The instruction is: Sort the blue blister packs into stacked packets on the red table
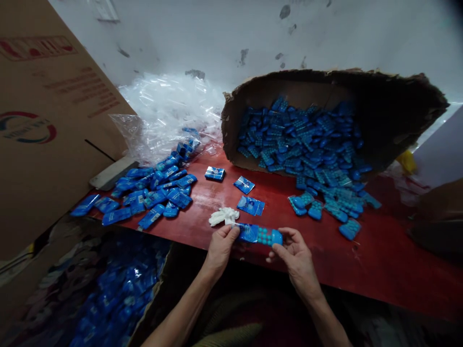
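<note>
My left hand [222, 243] pinches the left end of a blue printed card sleeve [249, 233] between thumb and fingers. At its other end, my right hand [295, 250] grips a blue plastic pack with rows of round teal pieces [265, 236]. Pack and sleeve meet end to end, above the front edge of the red table; whether the pack sits partly inside the sleeve, I cannot tell. Just behind the left hand lies a crumpled white cloth [222, 217]. Beyond it rest a flat blue card [251, 205], another card [244, 184] and a small card stack [214, 173].
A torn cardboard box [231, 140] lies on its side, spilling blue packs [300, 135] onto the red table [390, 260]. Blue packets [155, 193] are heaped at left, before clear plastic bags [173, 106]. A large carton [54, 120] stands left; more packets [123, 294] fill a container below.
</note>
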The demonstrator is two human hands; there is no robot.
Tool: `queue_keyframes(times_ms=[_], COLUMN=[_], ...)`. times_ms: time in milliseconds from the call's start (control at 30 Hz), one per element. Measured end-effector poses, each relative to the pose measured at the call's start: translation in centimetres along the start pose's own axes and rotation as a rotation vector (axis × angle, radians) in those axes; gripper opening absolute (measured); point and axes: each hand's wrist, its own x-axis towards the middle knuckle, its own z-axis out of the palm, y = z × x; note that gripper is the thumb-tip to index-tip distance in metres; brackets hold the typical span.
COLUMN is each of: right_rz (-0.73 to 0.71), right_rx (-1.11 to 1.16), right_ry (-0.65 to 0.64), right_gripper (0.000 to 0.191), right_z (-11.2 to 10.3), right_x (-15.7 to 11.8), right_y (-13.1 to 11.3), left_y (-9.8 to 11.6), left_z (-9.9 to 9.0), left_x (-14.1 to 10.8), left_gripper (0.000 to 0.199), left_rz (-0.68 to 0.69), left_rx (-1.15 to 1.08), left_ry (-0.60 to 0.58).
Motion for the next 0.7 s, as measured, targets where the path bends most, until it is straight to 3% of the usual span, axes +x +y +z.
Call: queue_keyframes(times_ms=[233, 367, 433, 533, 700], right_rz=[-0.216, -0.297, -0.248, -0.058, 0.176], right_rx=[-0.197, -0.378, -0.353, -0.141, 0.094], right_ry=[0.152, 0.002, -0.083, -0.173, -0.42], right_gripper=[0.029, 0.023, 0.019, 0.019, 0.054], right_z=[1.5, 1.4, 1.3, 1.1, 0.5], right_x=[-0.5, -0.7, -0.6, -0.2, 0.8], right_y=[3.1, 2.8, 2.3, 1.5, 0.1], left_y=[0.5, 0.8, 1.0, 1.3, 1.4], left_z=[1.7, 2.0, 1.8, 1.4, 1.2], left_x=[-0.3, -0.5, -0.5, -0.5, -0.6], left_gripper=[0.029, 0.024, 0.021, 0.02, 0.025], left_rz=[-0.135, -0.204, -0.214, -0.268, -0.276], left_rx=[-0.293, -0.322, -0.341, -0.373, -0.416], left_ry=[-0.084, -0.086, -0.12, -0.235, -0.412])
